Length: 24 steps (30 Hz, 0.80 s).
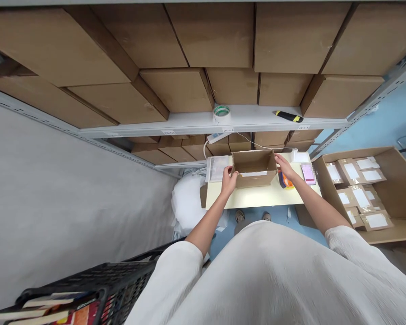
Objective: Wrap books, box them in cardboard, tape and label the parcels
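A small cardboard box (257,181) stands open-topped on the pale yellow table (253,198), with a white paper or label strip visible inside it. My left hand (228,181) grips the box's left side, its thumb at the near corner and its fingers round the wall. At the opposite end my right hand (284,166) holds the right edge with its fingertips. Just under my right wrist lies an orange and dark-coloured object (285,181), partly covered, which looks like a tape dispenser. Farther right on the table is a phone (308,174) with a lit screen.
Cardboard boxes (209,36) fill the shelves ahead. A tape roll (222,113) and a utility knife (288,116) lie on the shelf edge (189,130). A large carton (401,194) of labelled parcels stands right. White packing material (188,203) and a black crate (125,275) are left.
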Motion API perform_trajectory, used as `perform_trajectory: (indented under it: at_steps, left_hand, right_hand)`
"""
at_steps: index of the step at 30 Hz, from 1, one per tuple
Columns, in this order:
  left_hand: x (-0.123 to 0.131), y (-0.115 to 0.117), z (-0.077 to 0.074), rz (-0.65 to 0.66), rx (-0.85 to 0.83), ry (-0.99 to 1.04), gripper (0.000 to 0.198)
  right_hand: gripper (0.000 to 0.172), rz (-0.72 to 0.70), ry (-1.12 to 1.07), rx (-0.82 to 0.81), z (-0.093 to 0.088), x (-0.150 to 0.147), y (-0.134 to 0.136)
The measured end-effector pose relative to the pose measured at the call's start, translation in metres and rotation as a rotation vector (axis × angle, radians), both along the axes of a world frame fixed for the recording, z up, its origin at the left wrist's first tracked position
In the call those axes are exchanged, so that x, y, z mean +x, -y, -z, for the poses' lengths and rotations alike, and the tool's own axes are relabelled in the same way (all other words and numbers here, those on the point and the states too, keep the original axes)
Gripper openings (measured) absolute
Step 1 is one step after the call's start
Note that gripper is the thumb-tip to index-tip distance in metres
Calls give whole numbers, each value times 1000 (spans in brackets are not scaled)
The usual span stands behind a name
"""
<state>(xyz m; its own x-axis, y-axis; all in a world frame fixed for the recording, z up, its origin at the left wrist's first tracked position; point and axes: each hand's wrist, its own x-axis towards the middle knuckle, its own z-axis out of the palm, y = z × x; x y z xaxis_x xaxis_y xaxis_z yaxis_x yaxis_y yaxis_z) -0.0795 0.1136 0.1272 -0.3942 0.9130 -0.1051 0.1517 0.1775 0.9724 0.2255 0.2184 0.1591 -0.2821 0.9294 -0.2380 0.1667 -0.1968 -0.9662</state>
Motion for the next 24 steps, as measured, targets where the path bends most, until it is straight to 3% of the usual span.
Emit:
perform_trajectory:
  at_steps: [7,16,24]
  left_hand:
    - [-9,12,8,178,53,-74,25]
    - [-8,8,9,101,7,4,49]
    - [-7,-1,9,87,-19,32,63]
  right_hand:
    - [47,-17,-32,16,5,0,4]
    - [71,-29,173,-26,7,-3,7]
    - [75,40,127,-28,1,-3,-1]
